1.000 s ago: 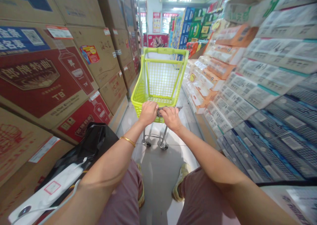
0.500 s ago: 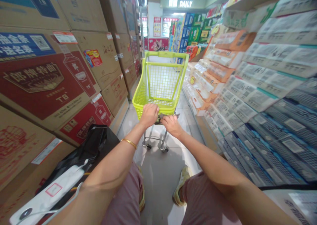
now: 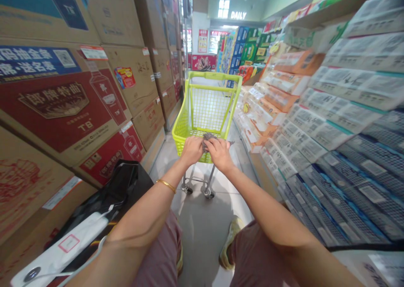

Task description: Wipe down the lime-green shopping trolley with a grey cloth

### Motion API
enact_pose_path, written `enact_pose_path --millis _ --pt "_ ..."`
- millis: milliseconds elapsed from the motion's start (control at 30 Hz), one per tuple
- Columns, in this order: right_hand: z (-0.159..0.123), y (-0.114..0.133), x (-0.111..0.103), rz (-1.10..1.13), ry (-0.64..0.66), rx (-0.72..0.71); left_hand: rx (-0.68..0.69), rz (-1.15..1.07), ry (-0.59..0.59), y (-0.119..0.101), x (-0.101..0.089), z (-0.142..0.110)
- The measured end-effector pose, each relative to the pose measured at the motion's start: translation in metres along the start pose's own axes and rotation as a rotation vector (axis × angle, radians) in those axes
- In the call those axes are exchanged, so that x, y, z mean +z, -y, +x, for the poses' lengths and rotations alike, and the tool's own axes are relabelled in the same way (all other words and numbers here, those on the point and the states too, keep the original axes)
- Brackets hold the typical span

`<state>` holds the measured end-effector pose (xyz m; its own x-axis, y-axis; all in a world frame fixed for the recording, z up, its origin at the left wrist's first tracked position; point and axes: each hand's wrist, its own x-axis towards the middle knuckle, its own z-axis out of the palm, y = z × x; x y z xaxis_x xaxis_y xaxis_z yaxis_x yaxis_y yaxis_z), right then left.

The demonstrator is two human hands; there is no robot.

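A lime-green shopping cart (image 3: 178,136) with a mesh basket stands in front of me, its near rim partly covered by my hands. Over that rim is a crumpled grey cloth (image 3: 208,137), bunched between my hands. My left hand (image 3: 192,150) is closed at the cloth's left edge. With curled fingers my right hand (image 3: 219,152) presses on the cloth, and a bit of it sticks out on the right. The cart's visible inside holds no goods. Whether the fingers also touch the rim is hidden.
Stacked cartons (image 3: 59,99) wall the aisle on the left, with a black bag (image 3: 121,182) and a white device with a cable (image 3: 63,249) low beside my left arm. Packaged tissue bundles (image 3: 331,114) line the right. Tiled floor (image 3: 202,224) lies between my feet and the cart.
The grey cloth now bunches up higher between my hands. Both hands have shifted slightly right and down in view. The whole scene, cart included, sits a little lower in the picture.
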<state>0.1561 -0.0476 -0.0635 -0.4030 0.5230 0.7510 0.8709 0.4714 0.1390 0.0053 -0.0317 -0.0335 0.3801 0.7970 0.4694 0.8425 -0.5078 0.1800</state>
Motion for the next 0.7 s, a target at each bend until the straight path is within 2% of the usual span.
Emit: enact_pose_path --millis 167,467,567,700 --pt "-0.002 -0.014 -0.008 0.006 0.078 -0.007 0.03 0.007 -0.012 0.0 0.002 0.001" --pt "-0.015 -0.053 -0.022 -0.017 0.021 0.054 0.018 -0.031 -0.008 -0.003 0.004 0.004" --pt "-0.013 -0.05 -0.022 -0.021 -0.001 0.069 0.001 -0.019 -0.012 -0.004 0.004 0.004" --pt "-0.005 -0.026 -0.017 -0.01 0.03 0.049 -0.01 0.0 -0.022 -0.006 0.005 0.004"
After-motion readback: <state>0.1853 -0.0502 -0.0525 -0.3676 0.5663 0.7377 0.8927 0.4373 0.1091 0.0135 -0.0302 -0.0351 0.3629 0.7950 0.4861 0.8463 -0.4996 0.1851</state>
